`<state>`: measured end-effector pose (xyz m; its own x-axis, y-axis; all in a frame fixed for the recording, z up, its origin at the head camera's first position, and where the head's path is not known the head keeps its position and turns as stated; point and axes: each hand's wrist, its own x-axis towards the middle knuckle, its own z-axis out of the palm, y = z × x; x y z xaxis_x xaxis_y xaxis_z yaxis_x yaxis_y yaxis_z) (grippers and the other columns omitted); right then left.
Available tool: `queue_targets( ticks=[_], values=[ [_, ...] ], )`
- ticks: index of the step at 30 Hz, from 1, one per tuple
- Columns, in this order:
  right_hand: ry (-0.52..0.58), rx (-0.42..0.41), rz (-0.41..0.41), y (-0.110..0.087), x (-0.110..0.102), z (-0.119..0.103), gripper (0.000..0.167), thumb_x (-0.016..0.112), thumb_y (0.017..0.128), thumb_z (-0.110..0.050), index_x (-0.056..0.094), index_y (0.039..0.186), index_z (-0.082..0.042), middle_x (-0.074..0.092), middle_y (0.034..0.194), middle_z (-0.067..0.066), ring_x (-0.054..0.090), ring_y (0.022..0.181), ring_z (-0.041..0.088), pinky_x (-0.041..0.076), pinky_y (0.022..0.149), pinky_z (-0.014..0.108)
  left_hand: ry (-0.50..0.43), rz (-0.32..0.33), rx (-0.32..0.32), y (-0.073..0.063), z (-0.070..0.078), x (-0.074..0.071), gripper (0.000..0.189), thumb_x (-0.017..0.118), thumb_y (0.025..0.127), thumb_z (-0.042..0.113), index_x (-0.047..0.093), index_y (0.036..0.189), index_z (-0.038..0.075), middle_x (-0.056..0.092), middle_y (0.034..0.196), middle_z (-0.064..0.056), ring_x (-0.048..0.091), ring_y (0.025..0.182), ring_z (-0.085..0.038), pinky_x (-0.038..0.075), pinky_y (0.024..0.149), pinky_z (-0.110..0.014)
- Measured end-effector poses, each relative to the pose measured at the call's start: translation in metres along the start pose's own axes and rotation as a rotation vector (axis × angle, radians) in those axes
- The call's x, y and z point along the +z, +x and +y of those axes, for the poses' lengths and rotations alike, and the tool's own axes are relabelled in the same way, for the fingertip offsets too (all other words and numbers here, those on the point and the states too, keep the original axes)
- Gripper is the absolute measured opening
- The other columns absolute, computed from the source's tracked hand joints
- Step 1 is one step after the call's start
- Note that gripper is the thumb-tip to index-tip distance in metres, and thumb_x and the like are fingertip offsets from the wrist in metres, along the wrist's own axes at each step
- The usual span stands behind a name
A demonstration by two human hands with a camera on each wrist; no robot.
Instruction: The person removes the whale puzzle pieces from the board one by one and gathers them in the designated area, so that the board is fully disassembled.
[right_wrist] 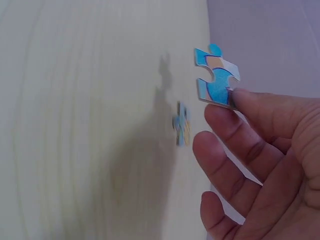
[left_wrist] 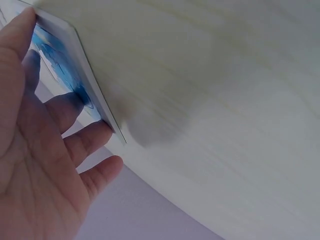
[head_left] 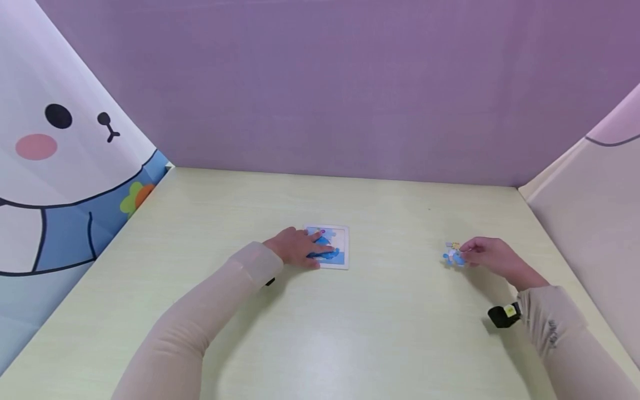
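A small square puzzle board [head_left: 346, 250] with a white rim and a blue picture lies on the table. Across its left part rests my left hand [head_left: 296, 248], fingers spread, hiding some of the picture. The left wrist view has this hand [left_wrist: 45, 145] with fingertips touching the board's rim [left_wrist: 95, 80]. Over to the right, my right hand [head_left: 492, 256] pinches a jigsaw piece [right_wrist: 218, 86] between thumb and index finger, raised above the table. It is blue with orange and white patches. Another jigsaw piece [right_wrist: 181, 125] lies on the tabletop below it, blue and yellow.
The light wooden table [head_left: 310, 333] meets a purple backdrop [head_left: 340, 89] at its far edge. A cloth with a cartoon figure [head_left: 60, 166] hangs along the left side, and a pale cloth [head_left: 595, 205] along the right.
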<state>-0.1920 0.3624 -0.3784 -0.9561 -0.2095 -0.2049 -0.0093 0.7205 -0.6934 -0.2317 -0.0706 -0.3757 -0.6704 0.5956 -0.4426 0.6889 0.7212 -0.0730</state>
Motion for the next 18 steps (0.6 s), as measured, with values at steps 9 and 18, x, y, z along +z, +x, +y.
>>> queue_targets(
  ticks=[9,18],
  values=[
    [-0.041,0.019,0.012,-0.009,-0.007,0.009,0.030,0.057,0.095,-0.011,0.057,0.110,0.016,0.070,0.094,0.016,0.065,0.077,0.018,0.048,0.073,0.035,0.021,0.002,0.016,0.000,-0.001,0.001,0.055,0.044,0.098,0.050,0.029,0.150,0.039,0.022,0.158,-0.005,0.032,0.138,-0.035,0.038,0.102,-0.048],
    [-0.052,0.065,0.024,-0.012,-0.010,0.016,0.031,0.056,0.095,-0.013,0.058,0.111,0.014,0.070,0.087,0.006,0.061,0.077,0.011,0.044,0.075,0.033,0.039,-0.001,0.010,-0.002,0.001,-0.001,0.054,0.043,0.099,0.050,0.029,0.150,0.037,0.021,0.158,-0.006,0.033,0.138,-0.035,0.038,0.102,-0.048]
  ],
)
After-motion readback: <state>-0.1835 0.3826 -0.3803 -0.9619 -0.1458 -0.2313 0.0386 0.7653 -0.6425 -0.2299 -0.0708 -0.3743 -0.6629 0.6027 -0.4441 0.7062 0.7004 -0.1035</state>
